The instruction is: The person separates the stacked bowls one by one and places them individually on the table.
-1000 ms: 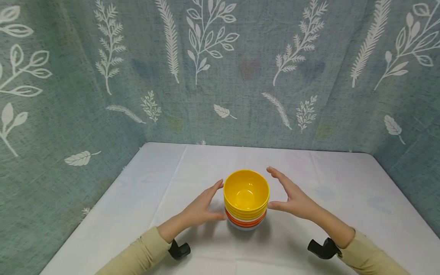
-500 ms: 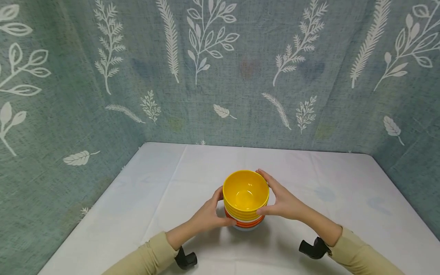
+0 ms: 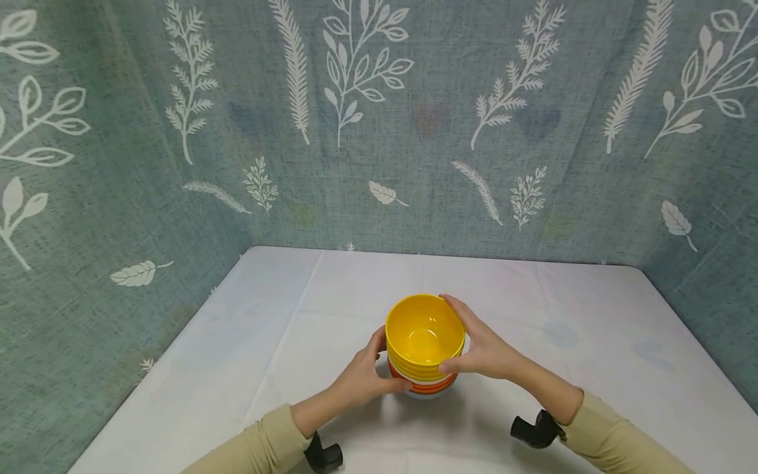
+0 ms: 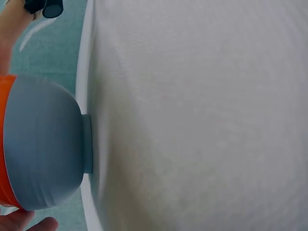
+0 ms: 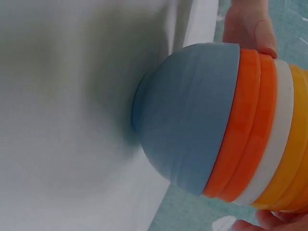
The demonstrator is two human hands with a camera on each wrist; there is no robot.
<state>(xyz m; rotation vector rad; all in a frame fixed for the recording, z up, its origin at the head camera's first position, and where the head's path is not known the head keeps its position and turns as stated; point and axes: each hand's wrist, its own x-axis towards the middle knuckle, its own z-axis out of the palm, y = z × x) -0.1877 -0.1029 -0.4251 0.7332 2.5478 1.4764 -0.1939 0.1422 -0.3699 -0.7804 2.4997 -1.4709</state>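
A nested stack of bowls stands upright at the near middle of the table. Yellow bowls (image 3: pixel 423 336) form its top, a white bowl (image 5: pixel 270 139) comes below them, then orange bowls (image 5: pixel 238 130), and a grey-blue bowl (image 5: pixel 192 115) at the base. My left hand (image 3: pixel 361 378) grips the stack's left side low down, thumb in front at the orange bowls. Higher on the right side, my right hand (image 3: pixel 482 345) holds the yellow bowls, its thumb in front and fingers behind the rim. The far fingertips are partly hidden by the bowls.
A white cloth covers the table (image 3: pixel 331 283). Grey-green curtains (image 3: pixel 438 217) with white leaf prints hang behind it and at both sides. Black wrist cameras (image 3: pixel 535 431) sit below both wrists.
Both hands have closed in on the stack from either side and now touch it; a second ago they stood around it with fingers spread. The bowls have stayed in place.
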